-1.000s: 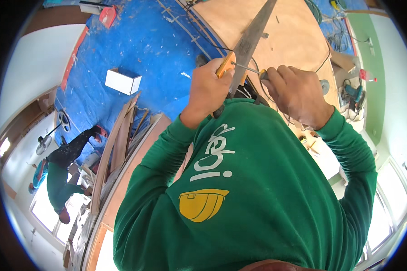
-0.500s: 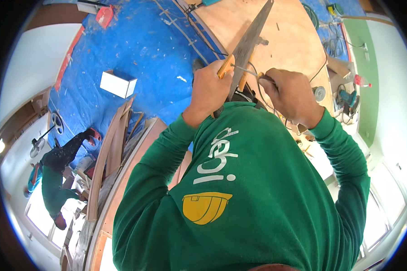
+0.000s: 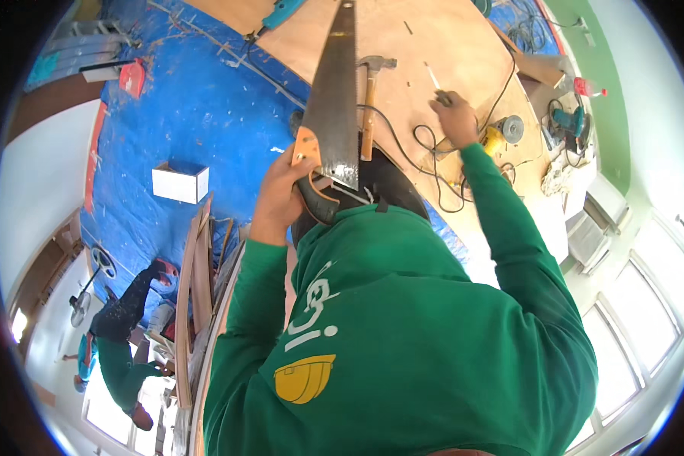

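My left hand (image 3: 276, 196) is closed round the handle of a handsaw (image 3: 333, 106). The saw's wide grey blade points away from me, and its handle is orange and black. Out to the right, over the plywood tabletop (image 3: 425, 42), my right hand (image 3: 457, 123) grips a screwdriver (image 3: 441, 94) with its thin shaft pointing away. A claw hammer (image 3: 370, 106) with a wooden handle lies just right of the saw blade. Close to my right forearm sits a yellow angle grinder (image 3: 495, 140), with a black cord looping beside it.
A blue power tool (image 3: 280, 14) rests at the far edge of the plywood. Blue sheeting (image 3: 228, 114) covers the floor on the left, with a white box (image 3: 180, 182) on it. Long wooden boards (image 3: 192, 281) lean nearby. Another person (image 3: 121, 349) bends over at lower left.
My right hand has drawn the screwdriver away from the saw handle, out to the right above the plywood. The saw has shifted left and its blade now stands straighter in view.
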The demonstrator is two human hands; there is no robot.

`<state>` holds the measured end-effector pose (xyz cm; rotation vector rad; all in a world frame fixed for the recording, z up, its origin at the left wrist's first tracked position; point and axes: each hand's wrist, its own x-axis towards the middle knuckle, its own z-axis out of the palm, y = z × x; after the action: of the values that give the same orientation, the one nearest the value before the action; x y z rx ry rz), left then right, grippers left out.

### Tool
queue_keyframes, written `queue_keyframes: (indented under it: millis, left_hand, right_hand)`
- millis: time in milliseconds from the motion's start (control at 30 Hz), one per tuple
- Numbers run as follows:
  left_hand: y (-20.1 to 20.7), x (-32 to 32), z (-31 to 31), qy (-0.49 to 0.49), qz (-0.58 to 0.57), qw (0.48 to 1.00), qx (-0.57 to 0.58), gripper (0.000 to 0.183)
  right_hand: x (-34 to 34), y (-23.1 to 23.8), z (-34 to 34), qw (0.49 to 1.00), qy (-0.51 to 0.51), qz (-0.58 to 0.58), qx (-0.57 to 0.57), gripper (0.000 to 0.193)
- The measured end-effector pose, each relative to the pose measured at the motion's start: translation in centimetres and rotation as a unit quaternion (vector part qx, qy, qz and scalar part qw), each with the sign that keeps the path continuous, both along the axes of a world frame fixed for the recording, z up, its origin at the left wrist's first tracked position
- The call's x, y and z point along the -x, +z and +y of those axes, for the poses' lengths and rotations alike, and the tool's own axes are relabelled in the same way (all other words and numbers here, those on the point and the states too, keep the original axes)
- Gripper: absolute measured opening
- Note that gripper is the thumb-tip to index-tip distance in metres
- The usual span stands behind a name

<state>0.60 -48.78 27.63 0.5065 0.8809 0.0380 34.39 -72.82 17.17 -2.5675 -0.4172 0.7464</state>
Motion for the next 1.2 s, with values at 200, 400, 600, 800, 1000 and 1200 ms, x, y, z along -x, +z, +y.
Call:
queue_keyframes:
  millis: [200, 400, 600, 800, 1000, 1200]
  left_hand:
    - [0.2, 0.1, -0.9, 0.091, -0.011, 0.996, 0.000, 0.070]
    - [1.4, -0.9, 1.2, 0.047, -0.045, 0.997, -0.035, 0.078]
    - [1.1, -0.4, 3.0, 0.000, -0.026, 0.986, -0.162, 0.062]
    - [3.0, 0.1, 3.0, 0.073, -0.096, 0.984, -0.132, 0.052]
    - [3.3, -1.7, 2.3, 0.089, -0.151, 0.980, -0.093, 0.049]
    - [5.3, -3.0, 1.2, 0.068, -0.155, 0.981, -0.098, 0.045]
  right_hand:
    - [0.3, -14.0, 5.4, 0.994, -0.072, -0.075, 0.040, 0.046]
    - [0.7, -16.9, 5.0, 0.993, -0.052, -0.103, -0.014, 0.040]
    - [-1.8, -14.0, 4.6, 0.997, -0.001, -0.083, 0.002, 0.038]
    - [4.9, 6.8, 9.4, 0.967, 0.076, 0.058, -0.237, 0.026]
    - [11.3, 22.6, 14.0, 0.910, 0.273, 0.103, -0.296, 0.025]
    - [11.5, 21.8, 15.6, 0.902, 0.315, 0.047, -0.292, 0.024]
